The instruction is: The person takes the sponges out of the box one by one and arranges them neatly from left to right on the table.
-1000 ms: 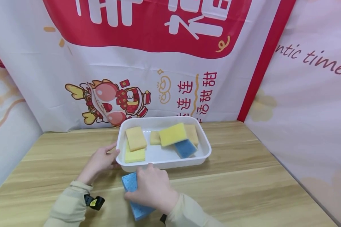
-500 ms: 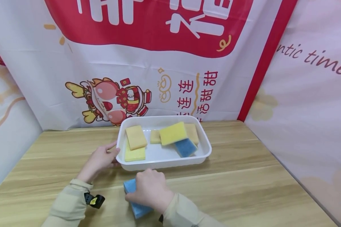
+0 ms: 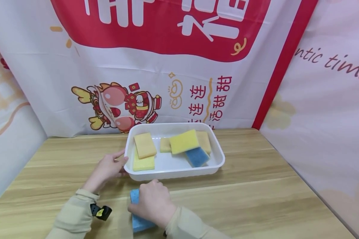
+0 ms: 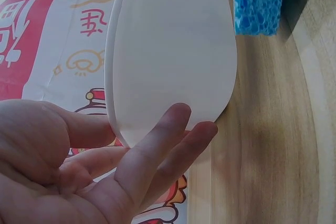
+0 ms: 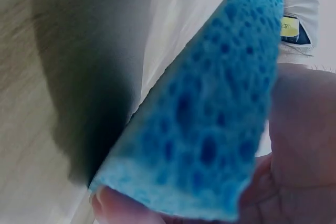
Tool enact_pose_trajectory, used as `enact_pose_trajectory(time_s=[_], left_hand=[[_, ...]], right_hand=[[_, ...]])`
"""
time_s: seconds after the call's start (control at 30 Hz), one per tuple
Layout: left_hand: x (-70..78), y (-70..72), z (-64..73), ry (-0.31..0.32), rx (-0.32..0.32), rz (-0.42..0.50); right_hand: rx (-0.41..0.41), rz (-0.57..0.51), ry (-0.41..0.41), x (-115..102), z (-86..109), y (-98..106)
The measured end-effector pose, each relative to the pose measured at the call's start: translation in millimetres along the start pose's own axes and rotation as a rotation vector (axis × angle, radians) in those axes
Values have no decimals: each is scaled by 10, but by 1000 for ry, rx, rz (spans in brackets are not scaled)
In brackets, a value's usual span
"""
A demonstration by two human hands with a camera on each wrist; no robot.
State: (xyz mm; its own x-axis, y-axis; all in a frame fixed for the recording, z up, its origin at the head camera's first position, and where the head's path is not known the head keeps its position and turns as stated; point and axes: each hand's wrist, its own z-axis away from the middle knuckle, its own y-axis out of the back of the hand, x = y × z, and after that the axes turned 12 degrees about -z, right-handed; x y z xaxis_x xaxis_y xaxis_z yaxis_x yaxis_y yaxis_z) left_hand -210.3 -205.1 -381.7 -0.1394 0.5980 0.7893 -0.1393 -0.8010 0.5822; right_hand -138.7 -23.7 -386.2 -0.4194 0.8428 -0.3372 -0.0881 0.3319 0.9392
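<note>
A white plastic tray (image 3: 173,173) stands at the back of the table with several sponges inside. My left hand (image 3: 109,168) holds its left end: in the left wrist view the thumb is at the rim and the fingers (image 4: 176,116) lie against the outer wall. In front of the tray my right hand (image 3: 154,202) grips a blue sponge (image 3: 141,224) from above, thumb on the near left side. The right wrist view shows the porous face of this blue sponge (image 5: 210,124) close up, a dark shadow beside it on the wood. The palm hides much of it in the head view.
Inside the tray, a tan sponge (image 3: 145,145) overlaps a pale yellow one (image 3: 144,164) at the left. A yellow sponge (image 3: 183,142) leans over a dark blue scouring pad (image 3: 197,157) at the right. A printed cloth (image 3: 131,63) hangs behind the wooden table (image 3: 257,199).
My right hand has drawn the blue sponge slightly toward me and away from the tray, and the sponge has turned a little. The left hand stays at the tray's end.
</note>
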Motion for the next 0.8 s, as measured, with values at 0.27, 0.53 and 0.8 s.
enact_pose_trajectory(time_s=[0.27, 0.53, 0.8], left_hand=[[15, 9, 21, -15, -8, 17], [16, 20, 26, -25, -7, 40], [-5, 5, 42, -2, 8, 11]], right_hand=[[20, 17, 4, -27, -24, -17], [14, 16, 9, -37, -42, -19], [-50, -24, 40, -26, -27, -5]])
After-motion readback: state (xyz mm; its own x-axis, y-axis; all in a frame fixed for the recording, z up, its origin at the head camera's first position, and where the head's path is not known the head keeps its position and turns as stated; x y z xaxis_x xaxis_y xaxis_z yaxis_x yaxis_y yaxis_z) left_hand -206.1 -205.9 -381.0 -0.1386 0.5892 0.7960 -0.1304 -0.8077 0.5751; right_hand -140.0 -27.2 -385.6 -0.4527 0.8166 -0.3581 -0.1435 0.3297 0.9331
